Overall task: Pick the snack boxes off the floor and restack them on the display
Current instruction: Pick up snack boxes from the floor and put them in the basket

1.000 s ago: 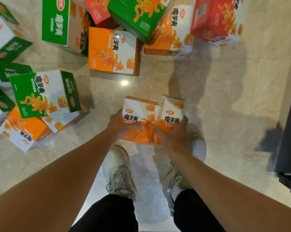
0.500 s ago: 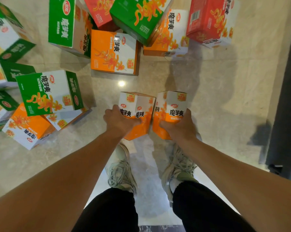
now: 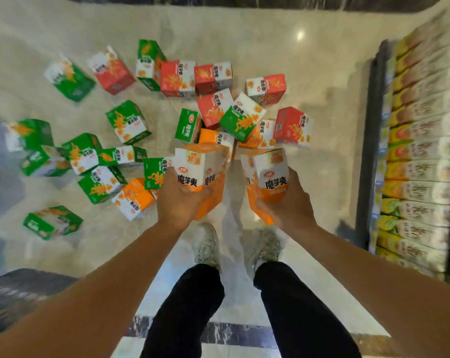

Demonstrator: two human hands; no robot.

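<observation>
You have one orange snack box in each hand, both lifted clear of the floor (image 3: pixel 309 73) and held side by side above your shoes (image 3: pixel 208 244). Left hand (image 3: pixel 178 202) wraps the lower part of the left orange box (image 3: pixel 200 169); right hand (image 3: pixel 287 205) grasps the right orange box (image 3: pixel 267 174) the same way, fingers curled round the bottom edge. Pick-up step looks done for this pair; the carry to the display comes next. The shelf (image 3: pixel 420 156) along the floor's right edge holds rows of packed goods, blurred, and whether it is the target display cannot be told. Next move calls for a turn and a step while keeping both boxes upright. Many boxes remain: a scatter of green boxes (image 3: pixel 128 121) toward the left edge, red boxes (image 3: pixel 177 78) and more orange ones heaped just ahead of your feet. That heap stands in your path; step round it.
</observation>
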